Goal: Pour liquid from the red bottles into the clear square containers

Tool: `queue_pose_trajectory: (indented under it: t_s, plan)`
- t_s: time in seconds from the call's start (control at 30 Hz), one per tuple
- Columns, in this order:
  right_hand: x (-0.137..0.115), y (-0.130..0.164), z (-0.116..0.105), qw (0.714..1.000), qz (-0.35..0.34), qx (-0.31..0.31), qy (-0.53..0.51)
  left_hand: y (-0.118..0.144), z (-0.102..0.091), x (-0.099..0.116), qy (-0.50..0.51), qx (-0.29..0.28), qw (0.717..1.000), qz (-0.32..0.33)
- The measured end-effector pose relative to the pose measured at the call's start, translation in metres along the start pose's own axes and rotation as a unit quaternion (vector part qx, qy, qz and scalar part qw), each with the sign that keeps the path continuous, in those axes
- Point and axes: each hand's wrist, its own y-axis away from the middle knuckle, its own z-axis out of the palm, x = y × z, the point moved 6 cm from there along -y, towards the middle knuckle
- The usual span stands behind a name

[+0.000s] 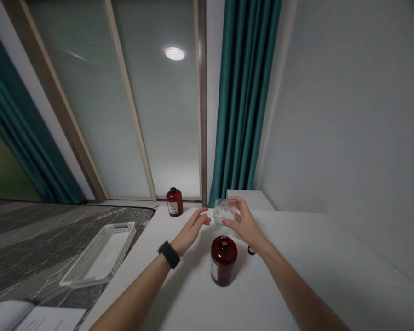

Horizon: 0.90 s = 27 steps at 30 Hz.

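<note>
Colourless, probably slippery, the container [223,213] wants side-gripping; your right hand [245,225] pinches it, your left hand [190,228] half-open, empty.

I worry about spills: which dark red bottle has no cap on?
The nearer bottle, front and centre on the white table: its neck is bare. The farther bottle, near the table's far left corner, wears a black cap.

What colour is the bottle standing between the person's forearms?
The bottle is dark red, seen in the head view.
</note>
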Motion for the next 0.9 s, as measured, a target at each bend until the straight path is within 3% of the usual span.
queue_pose_trajectory:
  t_s: [0.17, 0.33, 0.6, 0.9]
  plan:
    - [-0.011, -0.014, 0.012, 0.996, -0.012, -0.086, -0.019, -0.019, 0.011, 0.013, 0.073, -0.054, 0.996, 0.008]
    - [-0.012, -0.008, 0.011, 0.995, -0.024, -0.095, 0.001, -0.018, 0.014, 0.014, 0.124, -0.003, 0.992, 0.020]
    - [0.001, 0.018, 0.003, 0.999, 0.034, -0.037, 0.007, -0.002, 0.016, 0.017, 0.132, 0.012, 0.989, 0.072]
    - [0.003, 0.035, 0.000, 1.000, 0.000, 0.006, 0.015, 0.011, 0.021, 0.012, 0.073, 0.008, 0.990, 0.123]
